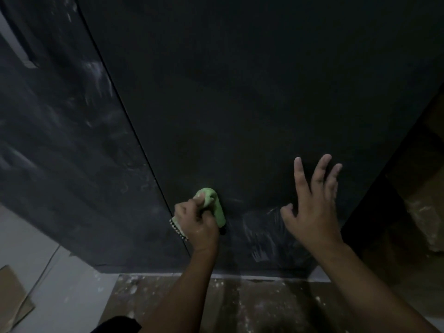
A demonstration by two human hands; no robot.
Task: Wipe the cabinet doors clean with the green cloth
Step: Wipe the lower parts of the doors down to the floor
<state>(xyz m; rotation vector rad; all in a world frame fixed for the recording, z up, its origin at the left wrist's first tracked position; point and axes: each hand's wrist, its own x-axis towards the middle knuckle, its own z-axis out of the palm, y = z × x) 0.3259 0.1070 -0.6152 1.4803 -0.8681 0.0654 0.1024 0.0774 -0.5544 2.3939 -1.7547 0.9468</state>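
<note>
Left hand [197, 222] grips the green cloth [212, 203], fingers curled round a bunched wad of it, and presses it on the right door [240, 92], low down and just beside that door's left edge, where the seam [134, 131] between the two doors runs. A beaded bracelet [179, 229] sits at that wrist. Right hand [310, 207] is released, fingers spread and holding nothing, in front of the same door near its bottom edge; whether the palm touches the panel I cannot tell.

The step in hand looks like wiping the lower part of the right door. Whitish smears [262, 236] lie between the two hands, so the next move probably calls for sweeping the cloth rightward across them with firm, even pressure, perhaps refolding to a fresh side. The left door [60, 140] shows many pale streaks from top to bottom, so it seems much work is left.

Both doors are dark, flat and matt, without a handle that I can see here. Below them the floor [240, 306] is brown and speckled with pale dust. A sheet of cardboard [12, 296] lies at the lower left on a paler patch. The room is dim, and the right side is too dark to read
</note>
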